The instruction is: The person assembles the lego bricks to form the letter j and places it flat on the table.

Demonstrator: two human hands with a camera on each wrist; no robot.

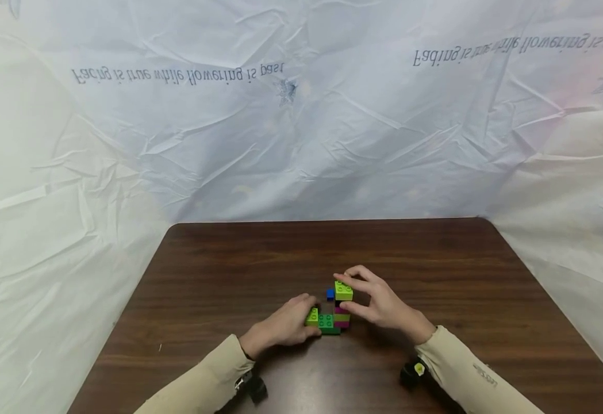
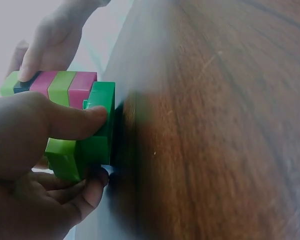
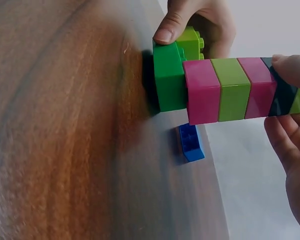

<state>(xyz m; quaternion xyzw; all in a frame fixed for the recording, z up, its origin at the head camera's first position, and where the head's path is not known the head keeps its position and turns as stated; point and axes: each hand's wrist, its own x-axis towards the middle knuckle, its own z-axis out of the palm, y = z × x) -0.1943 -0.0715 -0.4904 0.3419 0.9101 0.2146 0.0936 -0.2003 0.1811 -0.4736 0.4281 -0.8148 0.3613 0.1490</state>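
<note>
A toy building-brick structure stands on the table. Its base is a green brick (image 1: 327, 330), with a lime brick (image 3: 189, 44) on one end. At the other end rises a stack: a magenta brick (image 3: 204, 92), a lime one, another magenta, a dark brick (image 3: 283, 95) and a lime top brick (image 1: 344, 293). My left hand (image 1: 287, 323) grips the base end, its thumb on the green brick in the left wrist view. My right hand (image 1: 384, 302) pinches the upper stack, thumb and fingers around the dark and top lime bricks.
A loose blue brick (image 3: 191, 142) lies on its side on the brown wooden table (image 1: 203, 264), just beyond the stack. Pale printed sheeting (image 1: 301, 144) hangs behind the table and along its sides. Black wrist cameras sit under both forearms.
</note>
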